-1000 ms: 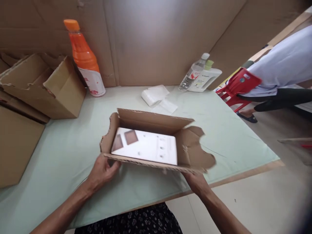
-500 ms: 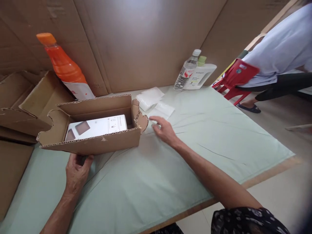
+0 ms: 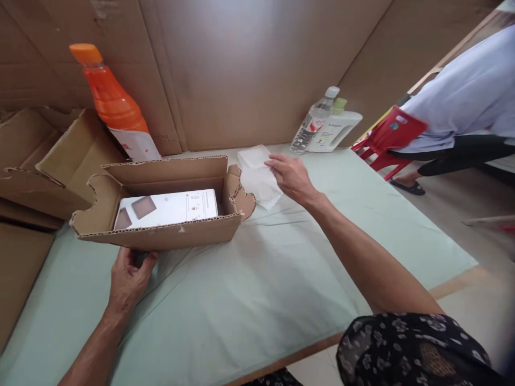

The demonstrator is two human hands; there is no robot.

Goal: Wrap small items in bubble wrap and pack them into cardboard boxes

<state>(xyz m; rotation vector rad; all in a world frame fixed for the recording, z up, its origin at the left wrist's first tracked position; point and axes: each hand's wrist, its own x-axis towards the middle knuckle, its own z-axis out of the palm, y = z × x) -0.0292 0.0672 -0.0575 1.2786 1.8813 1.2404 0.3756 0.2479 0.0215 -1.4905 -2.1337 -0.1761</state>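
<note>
An open brown cardboard box [image 3: 209, 231] stands in front of me on the table. In it lies a white printed carton [image 3: 173, 208], its lower part hidden by the box's front wall. My left hand [image 3: 132, 273] grips the box at its lower front edge; the fingertips are hidden under the cardboard. Right of the box are translucent white pieces of bubble wrap [image 3: 263, 185], partly overlapping. My right hand [image 3: 290, 174] pinches the bubble wrap at its right edge between thumb and fingers.
A large orange bottle [image 3: 116, 107] stands behind the box. At the back right are a clear water bottle [image 3: 311, 126] and a white jug [image 3: 336, 131]. More open cardboard boxes [image 3: 68, 155] are at left. Beyond the table's right edge, a person [image 3: 466, 96] sits on a red chair [image 3: 398, 128].
My right hand has moved away from me and to the right, from beside the box's end onto the bubble wrap, whose pieces have shifted. My left hand stays at the box.
</note>
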